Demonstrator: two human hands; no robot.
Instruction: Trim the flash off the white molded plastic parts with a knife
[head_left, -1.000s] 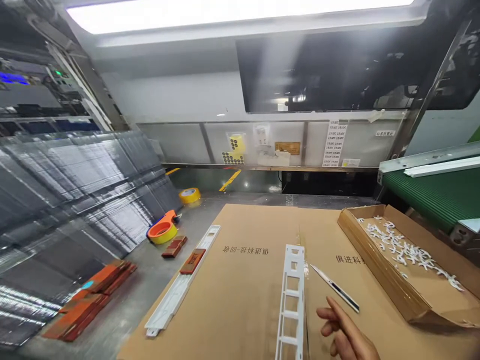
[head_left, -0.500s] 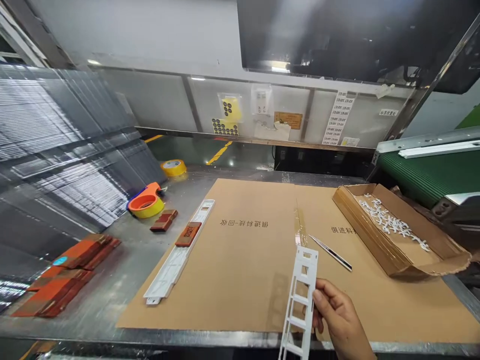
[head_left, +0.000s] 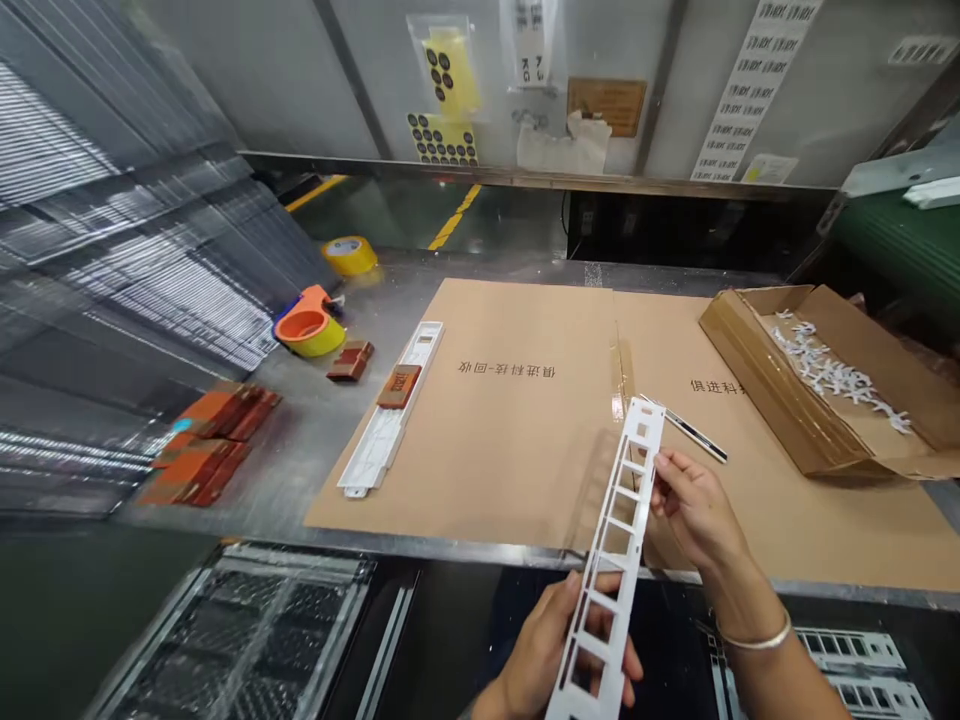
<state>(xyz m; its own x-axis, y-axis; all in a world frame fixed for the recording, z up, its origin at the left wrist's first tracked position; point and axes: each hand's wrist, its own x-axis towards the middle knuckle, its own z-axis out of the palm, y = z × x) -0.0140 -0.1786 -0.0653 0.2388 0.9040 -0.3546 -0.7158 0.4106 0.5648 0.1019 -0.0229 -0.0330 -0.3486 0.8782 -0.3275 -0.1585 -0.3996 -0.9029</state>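
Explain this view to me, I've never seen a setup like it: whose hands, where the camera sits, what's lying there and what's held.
There is no robot here, just a person's bare hands. The camera is worn on that person's head, looking forward and down. The left hand and right hand both grip a white slotted strip, the left lower down, the right near its upper end. On the table lies flat cardboard. It bears another white strip with a reddish block on it, what looks like a knife, and a cardboard tray of small white pieces. A yellow tape roll sits further left.
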